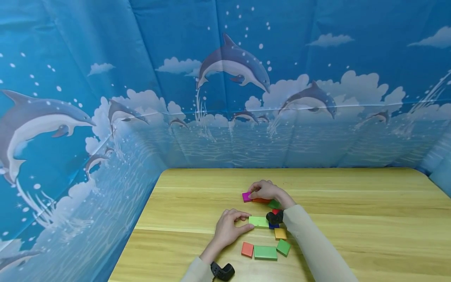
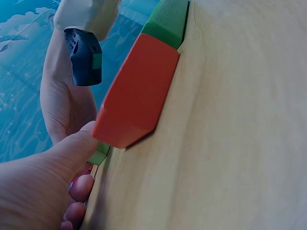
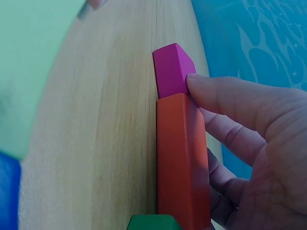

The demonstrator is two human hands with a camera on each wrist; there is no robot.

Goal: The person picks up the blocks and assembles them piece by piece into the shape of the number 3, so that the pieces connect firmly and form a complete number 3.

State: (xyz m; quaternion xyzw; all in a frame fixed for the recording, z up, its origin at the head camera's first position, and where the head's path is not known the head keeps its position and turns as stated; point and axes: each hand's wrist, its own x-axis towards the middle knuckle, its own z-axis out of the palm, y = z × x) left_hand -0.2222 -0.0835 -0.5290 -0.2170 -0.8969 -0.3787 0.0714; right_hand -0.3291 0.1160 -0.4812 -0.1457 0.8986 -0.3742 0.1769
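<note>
My left hand point(image 1: 228, 228) holds the left end of a light green block point(image 1: 258, 222) between thumb and fingers. In the left wrist view, only a small part of that block point(image 2: 100, 154) shows behind the thumb. Farther back, my right hand point(image 1: 266, 190) pinches a magenta block point(image 1: 246, 197); its thumb lies against the block point(image 3: 173, 72) in the right wrist view. An orange block point(image 3: 173, 158) touches the magenta one end to end, with the other fingers curled behind it. A green block point(image 3: 154, 223) adjoins the orange block's near end.
Beneath the right wrist are a red block point(image 1: 276, 211) and a dark blue block point(image 1: 273, 226). A yellow-orange block point(image 1: 280, 234) follows them. Nearest me, a coral block point(image 1: 247, 249), a long green block point(image 1: 266, 252) and a square green block point(image 1: 283, 247) form a row on the wooden table point(image 1: 370, 235).
</note>
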